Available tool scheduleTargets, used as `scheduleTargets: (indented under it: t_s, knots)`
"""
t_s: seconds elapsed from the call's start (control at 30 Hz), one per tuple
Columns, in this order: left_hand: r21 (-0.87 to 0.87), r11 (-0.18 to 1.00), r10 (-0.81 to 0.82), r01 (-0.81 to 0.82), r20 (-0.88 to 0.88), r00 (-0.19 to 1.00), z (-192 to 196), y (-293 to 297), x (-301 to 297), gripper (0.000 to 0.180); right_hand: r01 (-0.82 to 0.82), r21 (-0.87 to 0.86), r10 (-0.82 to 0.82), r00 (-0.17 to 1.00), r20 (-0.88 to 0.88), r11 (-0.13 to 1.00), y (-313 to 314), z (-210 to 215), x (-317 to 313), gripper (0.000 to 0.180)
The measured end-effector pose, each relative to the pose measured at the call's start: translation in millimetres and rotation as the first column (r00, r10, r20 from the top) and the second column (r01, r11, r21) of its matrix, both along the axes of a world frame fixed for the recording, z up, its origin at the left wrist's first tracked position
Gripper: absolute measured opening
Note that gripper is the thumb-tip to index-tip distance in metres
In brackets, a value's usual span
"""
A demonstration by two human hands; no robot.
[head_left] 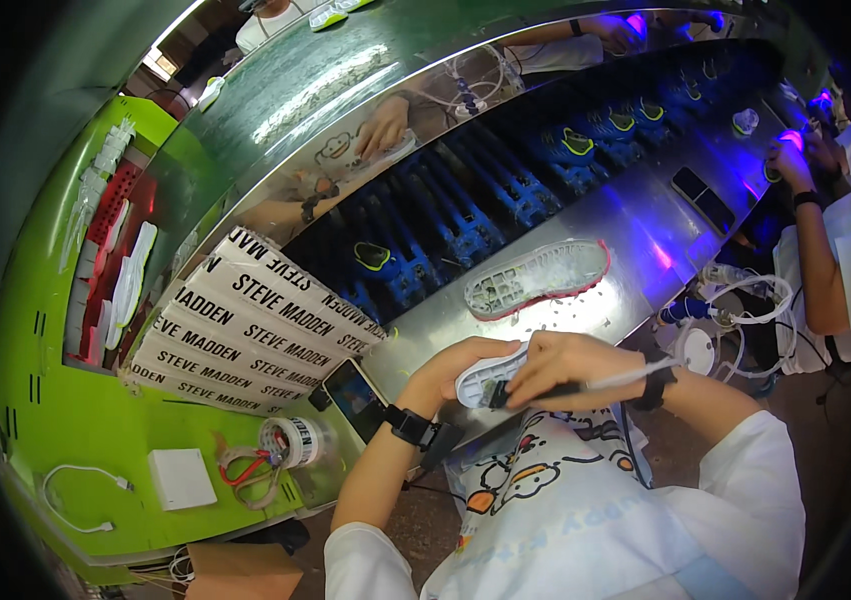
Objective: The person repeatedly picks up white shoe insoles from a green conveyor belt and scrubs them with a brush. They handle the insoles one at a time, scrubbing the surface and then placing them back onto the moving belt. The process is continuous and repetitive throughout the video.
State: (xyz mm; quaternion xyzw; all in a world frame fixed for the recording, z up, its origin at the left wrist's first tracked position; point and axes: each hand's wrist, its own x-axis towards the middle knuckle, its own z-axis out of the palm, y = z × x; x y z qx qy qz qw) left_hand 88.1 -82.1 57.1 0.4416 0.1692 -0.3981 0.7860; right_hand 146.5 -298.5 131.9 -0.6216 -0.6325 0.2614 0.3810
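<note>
My left hand (453, 368) is wrapped round the edge of a white shoe sole (469, 388), its gridded inner side facing up. In my right hand (570, 362) is a brush (629, 376) with a pale handle sticking out to the right. The brush's dark bristles appear to touch the inside of the sole near its end. Part of this sole is hidden behind my fingers. Just beyond my hands, a second sole (537, 281), grey-white with a red rim, lies on the metal worktop (635, 240), its ribbed inner side up.
Beyond the worktop runs a dark conveyor (465, 200) carrying dark shoes with yellow-green collars (577, 142). To the left stand a printed carton (255, 320), a phone (353, 398), a tape roll (295, 440), scissors (245, 468) and a white box (182, 478). A co-worker's arm (813, 240) is at the right.
</note>
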Motion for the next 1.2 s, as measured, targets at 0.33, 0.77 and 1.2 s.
scheduleTargets:
  t_s: [0.33,0.77,1.2]
  knots:
    - [-0.665,0.478,0.8,-0.574,0.059,0.597,5,-48,-17,0.054,0.492,-0.118,-0.457,0.658,-0.598,0.862,-4,4,-12,0.023]
    - [-0.683,0.322,0.878,-0.656,-0.043,0.476,-9,-49,-17,0.059,0.451,0.05,-0.365,0.777,-0.513,0.891,15,-3,-27,0.016]
    - [-0.514,0.738,0.507,-0.437,-0.005,0.862,24,-21,-2,0.046,0.139,0.205,-0.097,0.974,-0.203,0.969,1,21,-2,0.013]
